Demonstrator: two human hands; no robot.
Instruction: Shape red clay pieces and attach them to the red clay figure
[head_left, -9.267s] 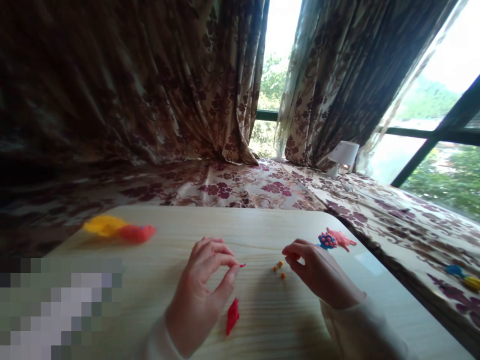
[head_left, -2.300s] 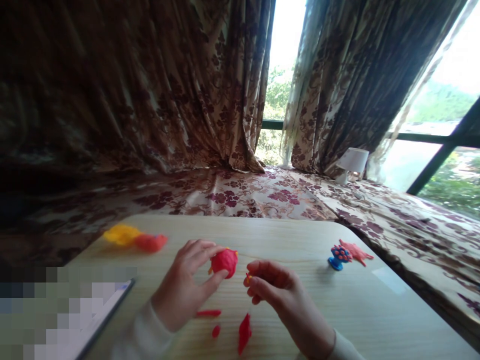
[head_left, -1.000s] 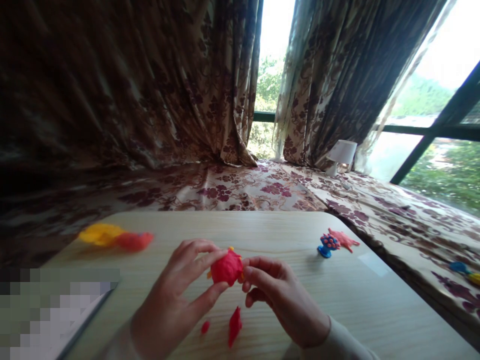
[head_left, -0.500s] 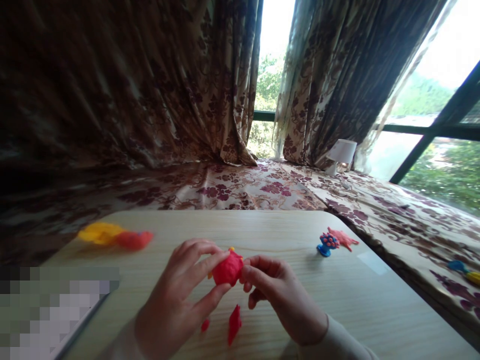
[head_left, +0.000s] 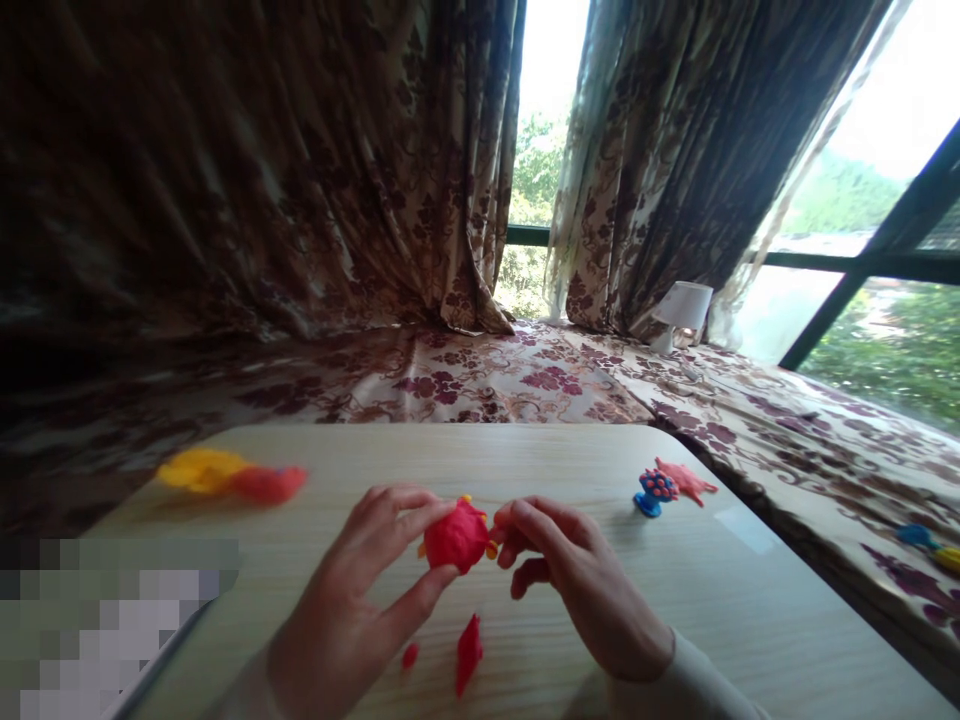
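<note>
Holding red ball [head_left: 454, 538] in left hand [head_left: 356, 595], pinched between thumb and fingers, over middle of table [head_left: 352, 448]; can't tell if touching tabletop. Also seeing right hand [head_left: 577, 570] at ball's right side, fingers curled, narrow gap to thumb, right by yellow tab [head_left: 492, 550]; can't tell if gripping it. On near side of ball, small red bit [head_left: 409, 656] beside flat red piece [head_left: 469, 655], apart. Well off to the right, blue cup [head_left: 652, 493] next to pink piece [head_left: 688, 478]
</note>
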